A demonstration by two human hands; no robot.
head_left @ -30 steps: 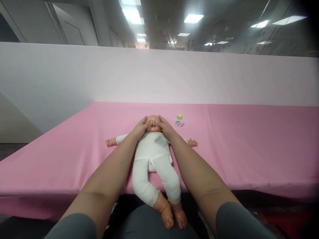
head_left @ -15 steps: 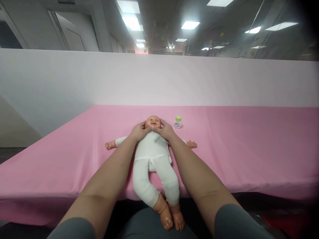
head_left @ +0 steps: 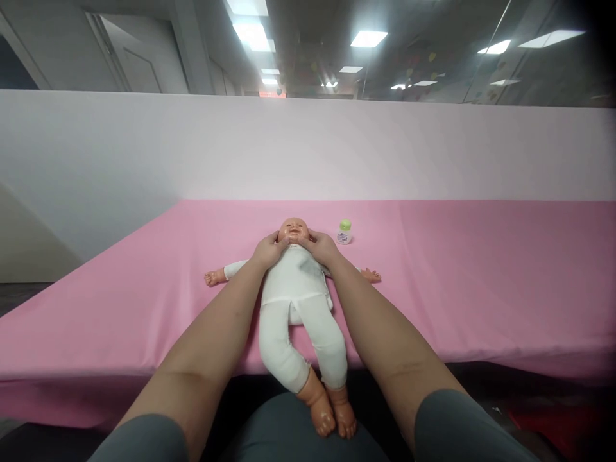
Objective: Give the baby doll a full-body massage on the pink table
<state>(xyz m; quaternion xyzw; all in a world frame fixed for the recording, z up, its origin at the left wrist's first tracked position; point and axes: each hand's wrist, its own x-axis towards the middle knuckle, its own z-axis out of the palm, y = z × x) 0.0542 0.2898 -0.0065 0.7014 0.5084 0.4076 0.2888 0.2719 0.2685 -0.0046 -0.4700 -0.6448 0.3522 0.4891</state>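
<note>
A baby doll (head_left: 298,276) with a white cloth body lies on its back, its head away from me and its feet past the near table edge. My left hand (head_left: 270,249) cups the left side of the doll's head, its thumb lying along the jaw. On the opposite cheek rests my right hand (head_left: 321,248), thumb likewise by the chin and fingers curled around the side. Both hands hold the head between them; some fingertips are hidden behind it. The doll's arms stretch out sideways, partly behind my forearms.
Pink cloth (head_left: 471,276) covers the table. A small bottle with a green cap (head_left: 344,232) stands to the right of the doll's head. Behind the table rises a white partition (head_left: 308,147). My knee (head_left: 298,430) is under the doll's feet.
My two thumbs have slid apart, from meeting under the doll's chin outward and up along its jaw. The view has tipped slightly; the doll and bottle otherwise keep their places.
</note>
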